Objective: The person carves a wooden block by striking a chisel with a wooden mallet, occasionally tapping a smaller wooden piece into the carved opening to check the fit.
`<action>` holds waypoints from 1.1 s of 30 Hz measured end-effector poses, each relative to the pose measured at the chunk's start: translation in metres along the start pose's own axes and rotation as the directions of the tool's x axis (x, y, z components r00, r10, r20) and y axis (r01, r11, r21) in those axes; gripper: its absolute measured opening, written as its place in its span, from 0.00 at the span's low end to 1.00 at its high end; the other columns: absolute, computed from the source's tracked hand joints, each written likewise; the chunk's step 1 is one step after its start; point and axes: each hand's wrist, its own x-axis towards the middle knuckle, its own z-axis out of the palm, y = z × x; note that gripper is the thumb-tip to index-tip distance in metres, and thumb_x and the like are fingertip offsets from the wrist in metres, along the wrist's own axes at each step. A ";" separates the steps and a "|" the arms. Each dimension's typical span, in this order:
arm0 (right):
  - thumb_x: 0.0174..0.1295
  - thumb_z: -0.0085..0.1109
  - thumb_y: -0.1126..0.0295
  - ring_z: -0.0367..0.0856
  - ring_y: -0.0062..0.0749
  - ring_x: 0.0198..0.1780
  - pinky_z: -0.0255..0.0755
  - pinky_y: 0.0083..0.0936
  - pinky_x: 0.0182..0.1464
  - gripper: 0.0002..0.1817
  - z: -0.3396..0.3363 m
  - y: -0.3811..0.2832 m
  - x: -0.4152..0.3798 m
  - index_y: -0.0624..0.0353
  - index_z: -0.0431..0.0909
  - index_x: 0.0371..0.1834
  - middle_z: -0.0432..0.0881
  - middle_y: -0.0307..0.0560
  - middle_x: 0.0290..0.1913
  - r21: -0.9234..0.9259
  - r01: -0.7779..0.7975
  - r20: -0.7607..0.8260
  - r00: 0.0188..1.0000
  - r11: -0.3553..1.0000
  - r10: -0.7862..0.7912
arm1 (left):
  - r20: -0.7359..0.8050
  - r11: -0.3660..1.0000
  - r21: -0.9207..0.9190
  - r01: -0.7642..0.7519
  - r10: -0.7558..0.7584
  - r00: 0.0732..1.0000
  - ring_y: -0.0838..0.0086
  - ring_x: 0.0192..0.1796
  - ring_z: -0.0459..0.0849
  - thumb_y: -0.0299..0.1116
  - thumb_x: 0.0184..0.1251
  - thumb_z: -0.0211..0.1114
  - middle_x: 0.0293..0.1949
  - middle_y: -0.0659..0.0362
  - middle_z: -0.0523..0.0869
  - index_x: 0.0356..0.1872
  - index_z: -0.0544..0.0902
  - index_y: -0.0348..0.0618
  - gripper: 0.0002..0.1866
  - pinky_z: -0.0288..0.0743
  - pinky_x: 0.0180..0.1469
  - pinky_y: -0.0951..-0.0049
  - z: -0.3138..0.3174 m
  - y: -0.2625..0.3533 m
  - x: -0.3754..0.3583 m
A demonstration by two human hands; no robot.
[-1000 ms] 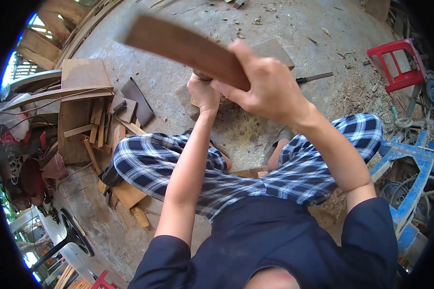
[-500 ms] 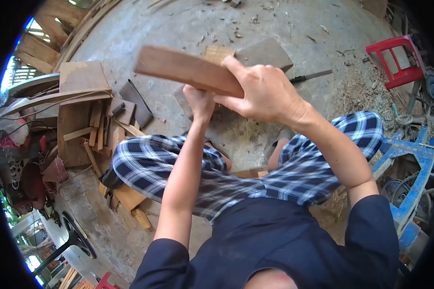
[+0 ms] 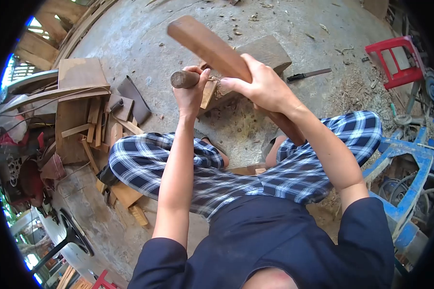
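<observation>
My left hand (image 3: 189,96) is closed around a chisel, whose round wooden handle (image 3: 184,79) points up towards me; its blade is hidden behind the fingers. A long, thick wooden bar (image 3: 210,45) is gripped in my right hand (image 3: 267,89), slanting from upper left down to my right forearm. Its broad end is raised beyond the chisel handle. Under my hands, a small light-coloured wood piece (image 3: 208,94) rests against a large wooden block (image 3: 270,50) on the floor. Small chips lie beside the left fingers.
A knife-like tool with a dark handle (image 3: 308,74) lies right of the block. Wood offcuts (image 3: 99,120) and a brown flat strap-like piece (image 3: 134,100) are at the left. On the right are a red plastic stool (image 3: 395,62), a blue metal frame (image 3: 405,159) and scattered shavings (image 3: 357,96).
The wooden bar has swung up and back to the right, tilting more steeply. The chisel handle and the small wood piece, covered by the bar before, now show.
</observation>
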 end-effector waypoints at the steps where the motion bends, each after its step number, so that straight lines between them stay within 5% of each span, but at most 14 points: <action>1: 0.60 0.66 0.41 0.86 0.55 0.52 0.78 0.41 0.55 0.39 -0.007 -0.003 -0.004 0.66 0.72 0.61 0.86 0.67 0.48 -0.019 -0.095 0.058 0.994 0.995 0.096 | 0.010 1.000 -0.007 0.016 -0.016 1.000 0.84 0.31 0.78 0.33 0.62 0.77 0.28 0.66 0.81 0.35 0.83 0.41 0.11 0.72 0.34 0.78 -0.002 0.004 0.000; 2: 0.60 0.66 0.41 0.86 0.55 0.52 0.78 0.41 0.55 0.39 -0.009 0.000 -0.005 0.66 0.72 0.61 0.86 0.67 0.48 -0.016 -0.095 0.054 0.994 0.995 0.096 | 0.014 1.000 -0.005 0.012 -0.012 1.000 0.84 0.31 0.78 0.33 0.62 0.77 0.28 0.66 0.81 0.35 0.83 0.41 0.11 0.72 0.34 0.78 -0.005 0.003 0.001; 5: 0.60 0.64 0.39 0.86 0.56 0.53 0.77 0.42 0.56 0.40 -0.009 0.011 -0.011 0.66 0.72 0.60 0.85 0.67 0.50 -0.097 -0.141 0.051 0.988 0.985 0.146 | -0.046 0.854 -0.475 0.214 -0.267 0.963 0.77 0.41 0.84 0.33 0.62 0.77 0.37 0.62 0.83 0.42 0.81 0.49 0.13 0.85 0.42 0.73 -0.021 -0.008 0.002; 6: 0.60 0.64 0.39 0.85 0.56 0.54 0.77 0.43 0.56 0.40 -0.008 0.012 -0.014 0.66 0.72 0.60 0.85 0.67 0.50 -0.089 -0.151 0.056 0.986 0.985 0.156 | -0.084 0.803 -0.528 0.278 -0.375 0.923 0.73 0.45 0.87 0.34 0.63 0.76 0.41 0.61 0.84 0.41 0.79 0.50 0.12 0.90 0.45 0.63 -0.034 -0.022 0.006; 9: 0.59 0.64 0.39 0.85 0.57 0.54 0.76 0.44 0.57 0.40 -0.002 0.016 -0.016 0.65 0.72 0.60 0.85 0.67 0.51 -0.075 -0.140 0.058 0.988 0.987 0.145 | -0.092 0.506 -0.778 0.372 -0.677 0.730 0.68 0.46 0.88 0.36 0.65 0.75 0.40 0.62 0.84 0.36 0.78 0.50 0.11 0.91 0.42 0.52 -0.062 -0.083 0.014; 10: 0.59 0.65 0.39 0.85 0.57 0.55 0.76 0.45 0.57 0.40 -0.002 0.018 -0.016 0.65 0.72 0.60 0.84 0.67 0.51 -0.073 -0.137 0.048 0.989 0.988 0.140 | -0.111 0.477 -0.801 0.361 -0.712 0.693 0.66 0.49 0.86 0.38 0.66 0.74 0.39 0.60 0.82 0.35 0.79 0.48 0.11 0.89 0.48 0.45 -0.062 -0.086 0.013; 14: 0.59 0.66 0.40 0.86 0.58 0.51 0.78 0.45 0.54 0.39 -0.010 0.017 -0.020 0.66 0.73 0.58 0.86 0.68 0.48 -0.125 -0.154 0.041 0.986 0.980 0.160 | -0.191 0.687 -0.667 0.290 -0.533 0.824 0.67 0.47 0.87 0.38 0.66 0.74 0.37 0.62 0.83 0.37 0.79 0.48 0.11 0.91 0.46 0.50 -0.049 -0.053 0.011; 21: 0.59 0.66 0.40 0.87 0.57 0.49 0.79 0.44 0.53 0.39 -0.011 0.013 -0.018 0.68 0.73 0.56 0.86 0.68 0.45 -0.092 -0.143 0.009 0.989 0.985 0.144 | -0.207 0.901 -0.392 0.184 -0.282 0.937 0.77 0.33 0.86 0.33 0.61 0.78 0.31 0.61 0.84 0.34 0.82 0.41 0.11 0.85 0.32 0.77 -0.019 0.011 0.016; 24: 0.58 0.66 0.39 0.87 0.56 0.49 0.79 0.44 0.53 0.39 -0.010 0.012 -0.017 0.67 0.74 0.56 0.86 0.68 0.45 -0.098 -0.155 0.016 0.987 0.983 0.157 | -0.142 0.941 -0.291 0.172 -0.221 0.965 0.75 0.41 0.88 0.34 0.62 0.78 0.37 0.58 0.86 0.40 0.83 0.41 0.13 0.88 0.37 0.72 -0.014 -0.001 0.015; 29: 0.58 0.68 0.41 0.88 0.56 0.47 0.80 0.43 0.51 0.38 -0.008 0.007 -0.015 0.66 0.74 0.56 0.86 0.67 0.43 -0.081 -0.105 0.006 0.994 0.991 0.106 | -0.128 0.957 -0.252 0.143 -0.179 0.975 0.78 0.38 0.86 0.35 0.61 0.79 0.34 0.61 0.86 0.38 0.84 0.41 0.13 0.85 0.37 0.76 -0.009 -0.006 0.015; 31: 0.59 0.69 0.43 0.88 0.56 0.46 0.80 0.42 0.49 0.37 -0.008 -0.001 -0.013 0.66 0.74 0.56 0.86 0.66 0.42 -0.065 -0.079 -0.003 0.997 0.995 0.079 | -0.221 0.983 -0.184 -0.015 -0.026 0.975 0.84 0.26 0.79 0.33 0.62 0.79 0.23 0.68 0.82 0.29 0.84 0.39 0.11 0.76 0.31 0.80 0.002 -0.001 0.012; 33: 0.62 0.69 0.46 0.84 0.34 0.26 0.77 0.28 0.30 0.34 -0.005 -0.012 -0.010 0.64 0.73 0.59 0.84 0.52 0.32 -0.110 0.331 -0.216 0.912 0.937 -0.348 | -0.228 0.994 -0.096 -0.043 0.020 0.973 0.84 0.26 0.80 0.34 0.61 0.79 0.24 0.67 0.84 0.29 0.85 0.39 0.11 0.77 0.33 0.79 0.011 0.009 0.005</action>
